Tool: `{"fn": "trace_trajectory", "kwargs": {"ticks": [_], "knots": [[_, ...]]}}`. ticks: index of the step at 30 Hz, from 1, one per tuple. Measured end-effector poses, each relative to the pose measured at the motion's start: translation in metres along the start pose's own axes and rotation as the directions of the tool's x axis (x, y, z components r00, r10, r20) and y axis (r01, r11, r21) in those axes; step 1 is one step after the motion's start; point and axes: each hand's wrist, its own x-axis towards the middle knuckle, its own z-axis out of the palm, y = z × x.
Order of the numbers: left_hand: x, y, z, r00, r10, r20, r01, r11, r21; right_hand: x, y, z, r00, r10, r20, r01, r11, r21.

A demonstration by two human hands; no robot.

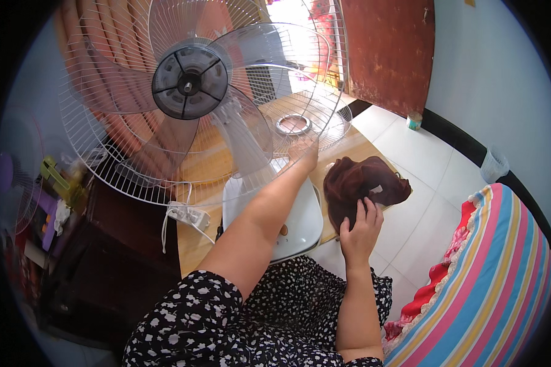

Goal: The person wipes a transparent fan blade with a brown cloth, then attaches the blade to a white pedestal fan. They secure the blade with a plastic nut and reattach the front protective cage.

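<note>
An electric fan with translucent blades (190,82) stands before me on its white base (298,225), and a wire grille rings the blades. The round centre of the blades shows a bare metal shaft tip. Behind the lower right of the fan my left hand (304,153) reaches to the edge of a round wire grille (335,121) lying on the wooden table; the fan's wires partly cover the fingers, so their grip is unclear. My right hand (362,229) rests with spread fingers on a dark brown cloth (356,181) at the table's right edge.
A white power strip (190,215) with cords lies at the left of the wooden table (202,169). Dark furniture (105,266) stands at left. On the right are a bed with a striped cover (491,275), a wastebasket (494,165), a small can (413,121) and a red-brown door (388,55).
</note>
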Motion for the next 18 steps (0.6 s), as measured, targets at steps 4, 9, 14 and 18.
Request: {"fn": "trace_trajectory", "kwargs": {"ticks": [4,9,14,18], "knots": [[-0.003,0.022,-0.007,0.925,0.379,-0.039,-0.369,0.917,0.148,0.003,-0.003,-0.003,1.000,0.026,-0.013,-0.026,1.000,0.006],[-0.005,0.040,-0.014,0.844,0.359,0.398,-0.434,0.894,0.113,0.005,-0.003,0.001,1.000,0.024,-0.006,-0.024,1.000,-0.016],[-0.010,0.037,-0.004,0.837,0.417,0.355,-0.439,0.898,-0.021,0.005,-0.003,0.006,0.999,0.031,-0.019,-0.032,0.999,-0.006],[-0.012,0.033,-0.005,0.879,0.342,0.333,-0.373,0.928,0.030,0.007,-0.001,0.009,0.999,0.038,-0.015,-0.038,0.999,-0.005]]}}
